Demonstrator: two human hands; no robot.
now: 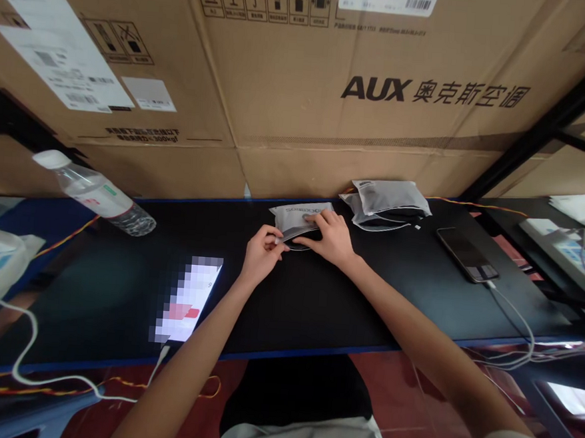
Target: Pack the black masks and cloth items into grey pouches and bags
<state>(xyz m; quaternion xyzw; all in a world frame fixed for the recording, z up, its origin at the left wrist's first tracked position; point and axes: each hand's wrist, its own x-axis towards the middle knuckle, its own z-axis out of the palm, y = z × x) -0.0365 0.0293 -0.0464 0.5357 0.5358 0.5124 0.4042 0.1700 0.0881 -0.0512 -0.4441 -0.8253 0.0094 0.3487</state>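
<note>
A frosted plastic zip bag [291, 219] with dark upside-down lettering lies on the black tabletop, its zip edge facing me. My left hand [262, 253] is closed, pinching the bag's near left corner between thumb and fingers. From the right, my right hand [332, 238] grips the bag, fingers on its top face and thumb at the near edge by the zip. A dark gap shows under that edge; what lies inside is hidden. Beyond my right hand, similar frosted bags [393, 199] are piled with dark contents showing through.
A large cardboard box [289, 119] forms the back wall. At left, a water bottle [101, 195] lies tilted, and a phone with a lit screen [189, 298] is near my left forearm. A dark phone [465, 254] with a white charging cable [514, 311] lies at right.
</note>
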